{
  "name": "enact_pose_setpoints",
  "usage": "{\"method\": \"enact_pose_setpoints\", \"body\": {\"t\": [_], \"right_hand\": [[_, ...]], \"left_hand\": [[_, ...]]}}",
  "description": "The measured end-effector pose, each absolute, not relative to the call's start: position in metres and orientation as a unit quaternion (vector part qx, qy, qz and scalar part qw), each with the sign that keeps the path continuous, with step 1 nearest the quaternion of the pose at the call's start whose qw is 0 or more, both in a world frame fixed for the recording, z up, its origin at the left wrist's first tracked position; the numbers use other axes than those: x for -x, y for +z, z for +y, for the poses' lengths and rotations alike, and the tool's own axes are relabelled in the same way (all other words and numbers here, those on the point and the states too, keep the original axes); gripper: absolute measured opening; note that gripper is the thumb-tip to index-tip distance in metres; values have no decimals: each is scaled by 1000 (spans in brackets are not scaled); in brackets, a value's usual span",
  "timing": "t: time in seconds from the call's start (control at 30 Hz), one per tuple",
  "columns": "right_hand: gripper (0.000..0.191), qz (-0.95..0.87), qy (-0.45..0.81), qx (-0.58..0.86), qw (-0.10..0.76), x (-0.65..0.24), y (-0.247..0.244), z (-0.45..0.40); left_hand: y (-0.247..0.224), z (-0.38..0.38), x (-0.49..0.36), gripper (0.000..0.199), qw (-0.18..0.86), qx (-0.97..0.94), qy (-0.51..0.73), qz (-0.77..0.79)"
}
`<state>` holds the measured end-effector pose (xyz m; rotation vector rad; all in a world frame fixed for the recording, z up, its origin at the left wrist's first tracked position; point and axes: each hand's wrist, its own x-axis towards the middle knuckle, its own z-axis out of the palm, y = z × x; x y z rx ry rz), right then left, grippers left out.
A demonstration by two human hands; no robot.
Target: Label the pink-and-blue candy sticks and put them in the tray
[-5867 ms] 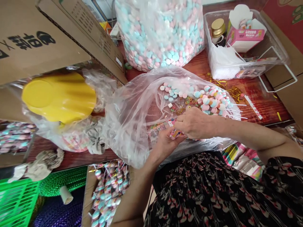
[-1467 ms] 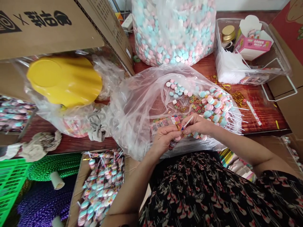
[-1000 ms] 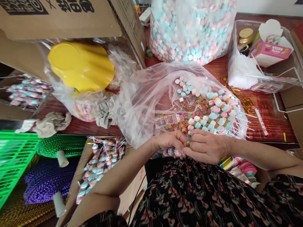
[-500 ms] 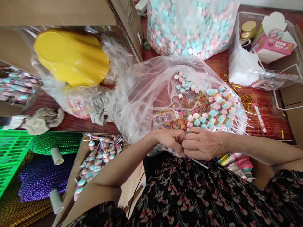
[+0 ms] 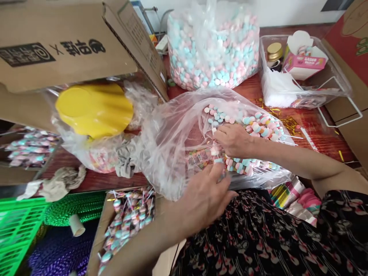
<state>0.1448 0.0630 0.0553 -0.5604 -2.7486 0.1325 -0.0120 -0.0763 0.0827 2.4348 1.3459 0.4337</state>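
Looking down over a dark floral garment [image 5: 244, 234], we see the left hand [image 5: 204, 201] open with its fingers spread, holding nothing we can make out, just below a printed candy strip [image 5: 198, 158]. The right hand [image 5: 234, 140] sits farther in with its fingers curled downward, right beside a small pink-and-white candy [image 5: 214, 151]; we cannot tell whether it is pinching anything. Both hands are over a clear plastic bag [image 5: 169, 153], in which pink-and-blue candy lollipops [image 5: 258, 128] on white sticks lie in rows around the strip. Behind it stands a big, full bag of pink-and-blue candies [image 5: 212, 50] on a reddish wooden table [image 5: 319, 143]. To the right, a clear plastic tray [image 5: 336, 69] holds a gold-lidded jar [image 5: 274, 51], a pink carton [image 5: 303, 69] and a white bundle [image 5: 277, 91]. To the left, a yellow plastic object [image 5: 93, 111] sits in wrapping under a cardboard box flap [image 5: 66, 46], and more lollipops fill a cardboard tray [image 5: 126, 218] near a green plastic crate [image 5: 20, 234].
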Motion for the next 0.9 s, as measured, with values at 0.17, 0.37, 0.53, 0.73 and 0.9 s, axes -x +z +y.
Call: {"method": "enact_pose_setpoints", "body": {"t": [0.17,0.37,0.53,0.73,0.9], "right_hand": [[15,-900,324,148,253,-140,45,31],[16,-913,276,150,259,-137,31,25],[16,-936,191,84,283,-119,38,22],[12,-822,525,213,63,-91,25,-3],[19,-883,460,89,11,-95,31,-22]], "left_hand": [[21,-39,30,36,390,-624,447,508],[20,-48,33,73,385,-508,555,535],[18,-80,43,62,494,-543,442,516],[21,-123,63,21,75,-718,316,616],[20,-176,120,23,28,-717,222,661]]}}
